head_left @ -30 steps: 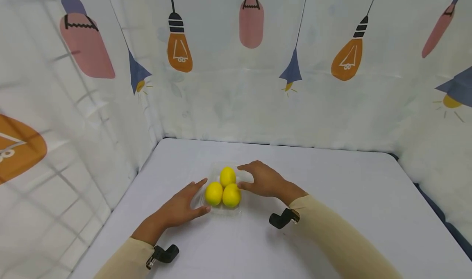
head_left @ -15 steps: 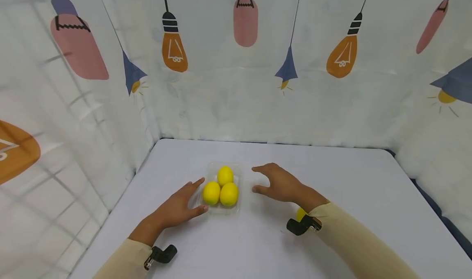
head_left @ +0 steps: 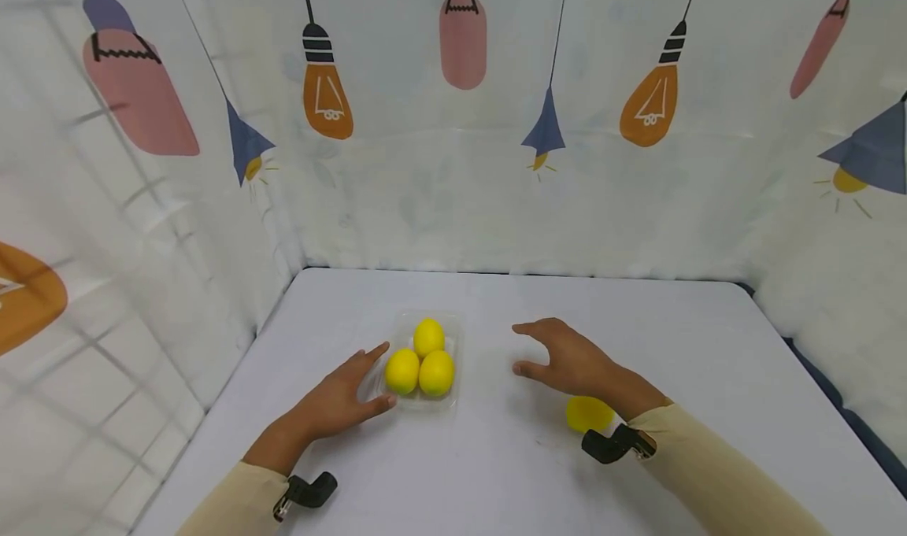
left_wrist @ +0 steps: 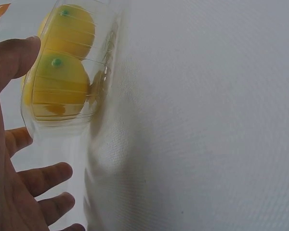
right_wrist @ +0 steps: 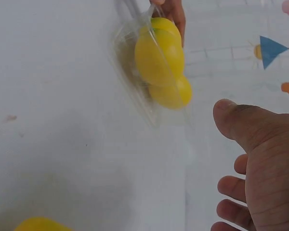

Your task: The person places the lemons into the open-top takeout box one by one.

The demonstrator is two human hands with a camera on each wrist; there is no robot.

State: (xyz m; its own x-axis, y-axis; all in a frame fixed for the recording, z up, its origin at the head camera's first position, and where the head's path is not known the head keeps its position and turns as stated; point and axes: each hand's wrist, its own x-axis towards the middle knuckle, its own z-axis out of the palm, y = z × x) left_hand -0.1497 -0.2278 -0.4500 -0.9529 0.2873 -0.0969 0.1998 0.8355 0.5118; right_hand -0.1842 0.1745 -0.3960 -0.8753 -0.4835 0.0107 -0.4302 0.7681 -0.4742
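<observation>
Three yellow lemons, one at the back (head_left: pixel 428 338), one at the front left (head_left: pixel 401 371) and one at the front right (head_left: pixel 436 374), sit in a clear plastic tray (head_left: pixel 452 333) on the table. My left hand (head_left: pixel 333 402) is at the tray's left side, fingers spread; in the left wrist view its thumb (left_wrist: pixel 19 55) lies at the tray's rim, seemingly touching it. To the right, my right hand (head_left: pixel 574 360) hovers over the table with fingers and thumb apart, holding nothing. Another lemon (head_left: pixel 588 415) lies under the right wrist, partly hidden by the arm.
A white-covered table (head_left: pixel 496 473) fills the lower view. Fabric walls (head_left: pixel 425 205) printed with lamps and bulbs stand behind it and at both sides. Black wrist cameras, left (head_left: pixel 313 490) and right (head_left: pixel 612 444), sit below the hands.
My right hand has moved right, away from the tray, and the lemon beneath its wrist has come into sight. The left hand stays beside the tray. The whole view has shifted slightly.
</observation>
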